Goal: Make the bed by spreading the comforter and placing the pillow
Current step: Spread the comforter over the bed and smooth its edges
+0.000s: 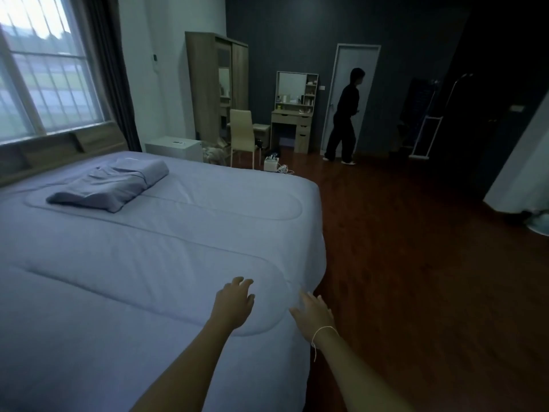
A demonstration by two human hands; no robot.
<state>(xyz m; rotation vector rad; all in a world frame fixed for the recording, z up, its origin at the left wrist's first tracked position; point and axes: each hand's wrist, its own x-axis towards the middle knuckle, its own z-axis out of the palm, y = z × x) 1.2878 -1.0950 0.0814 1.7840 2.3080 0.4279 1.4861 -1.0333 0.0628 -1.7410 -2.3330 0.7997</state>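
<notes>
Your comforter (pixel 154 263) already lies flat over the bed (pixel 309 367) with the pillow (pixel 110 184) up by the headboard (pixel 59 150), so you look to be on the final smoothing step. Your left hand (pixel 233 304) and right hand (pixel 313 313) both hover with fingers spread, holding nothing, near the corner; next, press flat and sweep outward. A chair (pixel 242 135), dresser (pixel 294 126) and another person (pixel 344 120) stand well apart, not in your way.
</notes>
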